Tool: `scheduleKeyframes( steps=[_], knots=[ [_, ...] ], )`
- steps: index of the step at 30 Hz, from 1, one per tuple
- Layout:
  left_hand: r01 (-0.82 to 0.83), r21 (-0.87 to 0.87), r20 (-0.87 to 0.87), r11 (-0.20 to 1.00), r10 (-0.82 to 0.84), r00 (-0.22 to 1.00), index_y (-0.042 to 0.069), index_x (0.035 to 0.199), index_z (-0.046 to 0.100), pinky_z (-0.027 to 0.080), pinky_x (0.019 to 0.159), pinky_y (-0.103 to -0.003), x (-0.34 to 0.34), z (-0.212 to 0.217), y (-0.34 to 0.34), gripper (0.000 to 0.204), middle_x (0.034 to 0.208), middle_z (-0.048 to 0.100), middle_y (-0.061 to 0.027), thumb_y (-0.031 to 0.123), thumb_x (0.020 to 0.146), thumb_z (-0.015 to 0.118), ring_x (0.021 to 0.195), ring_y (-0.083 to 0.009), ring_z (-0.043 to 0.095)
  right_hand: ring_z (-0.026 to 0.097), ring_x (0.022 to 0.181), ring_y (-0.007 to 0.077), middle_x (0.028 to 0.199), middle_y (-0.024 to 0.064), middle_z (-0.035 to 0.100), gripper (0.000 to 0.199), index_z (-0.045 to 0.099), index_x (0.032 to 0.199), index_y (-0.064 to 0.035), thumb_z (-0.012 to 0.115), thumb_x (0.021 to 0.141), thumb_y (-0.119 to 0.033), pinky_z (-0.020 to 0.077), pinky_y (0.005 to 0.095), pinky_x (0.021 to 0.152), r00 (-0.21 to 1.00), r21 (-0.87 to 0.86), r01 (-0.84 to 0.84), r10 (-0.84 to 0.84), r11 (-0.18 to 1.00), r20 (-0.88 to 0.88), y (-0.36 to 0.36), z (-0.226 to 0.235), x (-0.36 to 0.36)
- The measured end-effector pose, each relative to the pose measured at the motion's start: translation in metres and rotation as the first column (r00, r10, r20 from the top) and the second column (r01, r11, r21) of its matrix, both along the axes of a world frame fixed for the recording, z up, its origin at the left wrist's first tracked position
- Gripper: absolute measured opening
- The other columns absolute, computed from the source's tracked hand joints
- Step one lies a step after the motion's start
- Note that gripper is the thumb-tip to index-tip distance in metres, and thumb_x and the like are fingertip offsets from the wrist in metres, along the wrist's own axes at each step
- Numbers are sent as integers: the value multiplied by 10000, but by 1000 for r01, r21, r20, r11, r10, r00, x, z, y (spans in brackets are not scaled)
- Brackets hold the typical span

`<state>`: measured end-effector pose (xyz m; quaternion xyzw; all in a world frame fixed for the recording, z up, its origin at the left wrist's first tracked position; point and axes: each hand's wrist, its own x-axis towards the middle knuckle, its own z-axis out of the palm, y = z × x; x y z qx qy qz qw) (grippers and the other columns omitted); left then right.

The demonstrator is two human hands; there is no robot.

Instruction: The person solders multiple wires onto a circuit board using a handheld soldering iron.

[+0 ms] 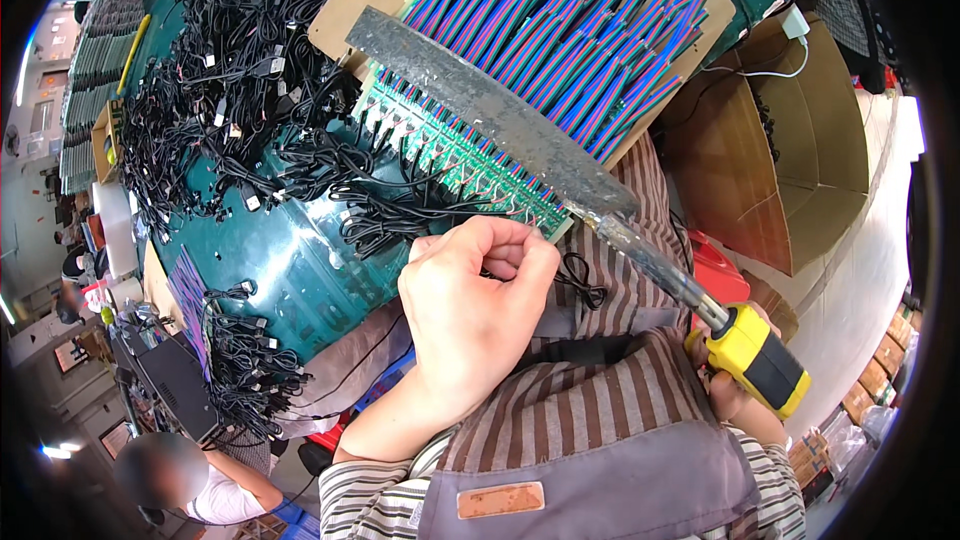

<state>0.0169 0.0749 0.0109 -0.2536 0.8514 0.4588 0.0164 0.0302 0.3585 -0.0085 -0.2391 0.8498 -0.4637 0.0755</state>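
My left hand (475, 295) is closed in a pinch at the near right end of a strip of green circuit boards (455, 155). A black cable (582, 285) comes out beside its fingers in a small loop; the pinched end is hidden. In my right hand (732, 395) is a soldering iron (760, 360) with a yellow and black handle. Its metal shaft slants up left toward the boards. Across the boards lies a heavy dark metal bar (490, 105). Beyond the bar, rows of blue, red, green and black wires (560, 30) fan out over a cardboard sheet (345, 10).
Black cables with plugs (230, 70) pile up on the green surface (290, 260) at left. Another cable bundle (245, 370) hangs over the left edge. An open cardboard box (770, 150) stands at right. Another person (215, 485) sits at lower left.
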Motion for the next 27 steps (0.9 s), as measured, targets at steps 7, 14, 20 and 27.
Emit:
scheduleKeyframes(
  steps=[7, 14, 20, 27],
  knots=[
    [-2, 1, -6, 1000, 2, 1000, -54, 816, 697, 475, 590, -194, -1, 0, 2, 101, 688, 677, -35, 39, 786, 724, 607, -32, 562, 677, 803, 312, 912, 181, 665, 376, 613, 924, 23, 639, 703, -281, 553, 355, 723, 999, -101, -35, 37, 994, 21, 2, -5, -5],
    [236, -374, -263, 897, -346, 900, 35, 813, 723, 423, 684, -278, 1, -3, -11, 109, 673, 674, -38, -3, 716, 756, 597, -133, 598, 675, 798, 310, 907, 179, 665, 418, 624, 912, 29, 642, 707, -334, 550, 361, 724, 996, -64, 35, -30, 997, 79, 8, -8, 4],
    [241, -260, -173, 935, -290, 941, 43, 822, 725, 421, 715, -291, -3, 6, -13, 108, 687, 679, -24, 16, 727, 770, 662, -143, 600, 669, 790, 316, 904, 175, 661, 429, 631, 914, 25, 648, 710, -353, 547, 360, 714, 999, -67, -33, 35, 997, 23, 9, -7, -1],
    [291, -249, -152, 924, -334, 930, 68, 875, 714, 419, 729, -297, -4, 4, -16, 115, 726, 680, -26, 47, 770, 754, 680, -154, 585, 668, 791, 317, 904, 170, 661, 411, 633, 905, 17, 654, 698, -338, 545, 363, 712, 989, -93, 69, -56, 993, 136, 13, -13, 10]
  ],
)
